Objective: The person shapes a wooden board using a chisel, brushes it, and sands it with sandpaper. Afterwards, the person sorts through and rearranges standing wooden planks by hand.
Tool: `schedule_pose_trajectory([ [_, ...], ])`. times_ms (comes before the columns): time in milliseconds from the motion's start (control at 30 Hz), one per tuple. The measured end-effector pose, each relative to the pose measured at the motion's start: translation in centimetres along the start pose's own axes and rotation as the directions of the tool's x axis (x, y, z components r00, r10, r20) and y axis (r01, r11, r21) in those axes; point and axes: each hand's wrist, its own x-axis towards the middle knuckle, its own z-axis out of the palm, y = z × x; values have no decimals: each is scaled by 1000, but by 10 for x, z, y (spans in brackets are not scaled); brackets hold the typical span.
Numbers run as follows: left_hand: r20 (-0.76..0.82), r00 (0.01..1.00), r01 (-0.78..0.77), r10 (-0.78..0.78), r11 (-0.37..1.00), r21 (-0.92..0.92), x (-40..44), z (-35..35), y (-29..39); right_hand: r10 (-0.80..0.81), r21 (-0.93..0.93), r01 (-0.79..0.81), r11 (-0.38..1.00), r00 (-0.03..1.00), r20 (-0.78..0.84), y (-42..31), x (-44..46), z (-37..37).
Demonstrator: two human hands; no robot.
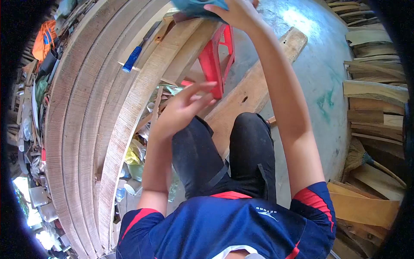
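Note:
My right hand [237, 15] reaches to the top of the view, closed on a crumpled blue-green piece [196, 7] that could be cloth or a plastic bag. That piece lies over the far end of the wooden boards and is partly cut off by the view's edge. My left hand [185, 108] hangs above my left knee with its fingers apart and nothing in it, slightly blurred. Beyond its fingertips stands a red plastic stool [215, 60]. A tool with a blue handle [133, 59] rests on the boards to the left.
Long curved wooden planks [116, 151] stand stacked along my left. A thick board [241, 95] with holes lies on the concrete floor in front of me. To the right are piled wood pieces [371, 116] and a broom [355, 155]. An orange bag [44, 41] sits far left.

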Motion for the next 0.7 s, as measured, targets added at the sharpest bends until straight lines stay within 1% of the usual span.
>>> schedule_pose_trajectory([
  [33, -39, 999, 11, -10, 999, 40, -15, -6, -9, 14, 79, -13, 997, 1000, -15, 10, -10, -1],
  [100, -223, 975, 30, 10, 983, 179, -41, -23, -39, -24, 70, 41, 997, 974, -227, 47, -54, 16],
  [133, -333, 941, 64, 56, 939, 339, -52, -31, -58, 156, 170, -142, 975, 985, -73, 61, -84, 18],
  [167, -428, 896, 115, 121, 866, 486, -62, -42, -79, 319, 238, -332, 913, 943, 94, 77, -118, 20],
  [200, -455, 870, 174, 189, 746, 642, -70, -56, -102, 451, 255, -493, 832, 868, 207, 105, -162, 40],
  [233, -466, 845, 238, 262, 595, 767, -75, -69, -127, 567, 161, -645, 747, 745, 351, 116, -199, 40],
  [267, -554, 815, 243, 169, 769, 591, -78, -79, -156, 603, 119, -718, 685, 652, 460, 130, -242, 49],
  [300, -617, 785, 236, 55, 895, 380, -79, -90, -192, 674, 19, -842, 539, 444, 590, 138, -280, 56],
  [333, -627, 771, 255, -108, 956, 148, -76, -108, -247, 677, -101, -792, 602, 439, 592, 149, -330, 72],
  [400, -482, 874, 219, -59, 934, 283, -68, -104, -300, 624, -133, -818, 560, 310, 717, 149, -399, 85],
  [433, -436, 886, 218, -157, 971, 94, -67, -105, -360, 548, -144, -917, 371, 91, 832, 157, -442, 100],
  [467, -372, 897, 219, -240, 971, -98, -65, -108, -400, 468, -133, -980, 150, -48, 882, 144, -460, 99],
  [500, -364, 900, 220, -240, 971, -97, -62, -107, -402, 366, -235, -951, -199, -295, 883, 124, -464, 92],
  [533, -335, 917, 229, -215, 973, 2, -57, -105, -404, 300, -231, -931, -283, -314, 901, 120, -493, 104],
  [567, -304, 933, 229, -190, 968, 99, -51, -101, -407, 154, -178, -853, -490, -286, 946, 107, -507, 107],
  [600, -272, 947, 227, -170, 955, 193, -47, -94, -408, 130, -99, -864, -494, -185, 974, 83, -498, 100],
  [700, -165, 978, 190, -126, 865, 464, -36, -73, -410, 102, -122, -842, -525, -205, 973, 63, -490, 100],
])
